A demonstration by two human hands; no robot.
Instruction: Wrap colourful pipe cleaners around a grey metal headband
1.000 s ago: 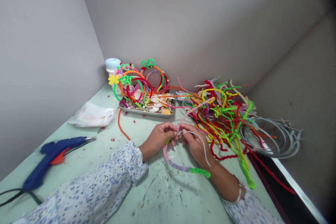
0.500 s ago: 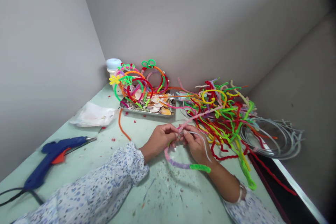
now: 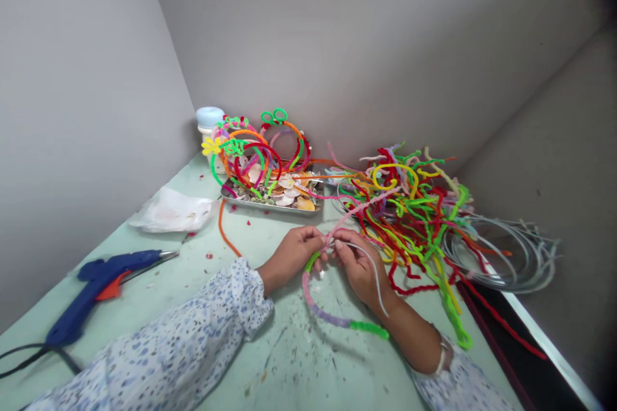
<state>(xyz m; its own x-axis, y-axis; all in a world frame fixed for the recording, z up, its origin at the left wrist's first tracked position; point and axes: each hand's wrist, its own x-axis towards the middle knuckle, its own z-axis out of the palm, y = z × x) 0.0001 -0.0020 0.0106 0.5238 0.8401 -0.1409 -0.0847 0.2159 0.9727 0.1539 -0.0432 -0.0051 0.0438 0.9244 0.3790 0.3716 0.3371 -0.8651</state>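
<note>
In the middle of the table, my left hand (image 3: 299, 252) pinches a curved headband (image 3: 328, 316) wrapped in green, pink and purple pipe cleaner. Its bright green end points right, below my hands. A bare grey stretch of the band (image 3: 373, 270) arcs over my right wrist. My right hand (image 3: 359, 264) is closed close beside the left, its fingertips at the pale pink pipe cleaner (image 3: 357, 209) where it meets the band. The pink strand's loose end runs up and right to the pile. Exactly what each fingertip presses on is partly hidden.
A heap of colourful pipe cleaners (image 3: 419, 218) and coiled bare bands (image 3: 511, 263) lie right. Behind is a metal tray (image 3: 270, 207) of shells, with finished headbands (image 3: 255, 148) on it. A blue glue gun (image 3: 91, 295) and plastic bag (image 3: 171, 210) lie left; a lidded bottle (image 3: 209, 119) stands behind.
The pink strand's far end has swung slightly left and lower. The wrapped band has dipped a little below my hands, and my fingers have shifted slightly at the join.
</note>
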